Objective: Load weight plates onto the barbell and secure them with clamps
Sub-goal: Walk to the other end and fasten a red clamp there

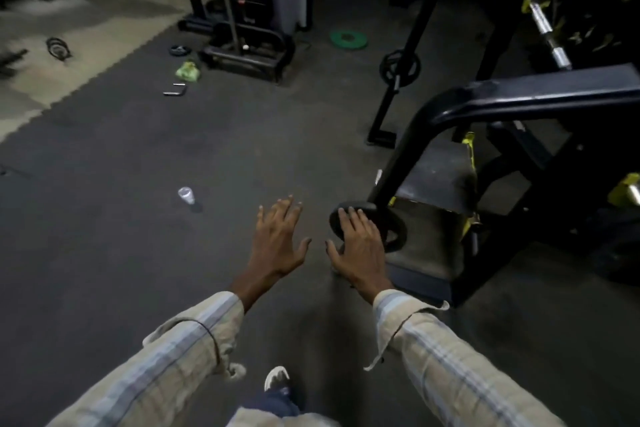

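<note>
Striped cloth sleeves [180,354] sat closest, both arms stretched out over dark rubbery floor [138,253]. Left hand [277,239] hovered with fingers spread wide, holding nothing. Right hand [358,250] lay flat, fingers straight, on a round black weight plate [394,224] leaning against a black bench frame [408,149]

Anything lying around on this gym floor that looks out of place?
Yes. A green weight plate lies flat near the cable machine, a clear plastic cup lies tipped over, and crumpled green litter sits beside loose metal pins.
</note>
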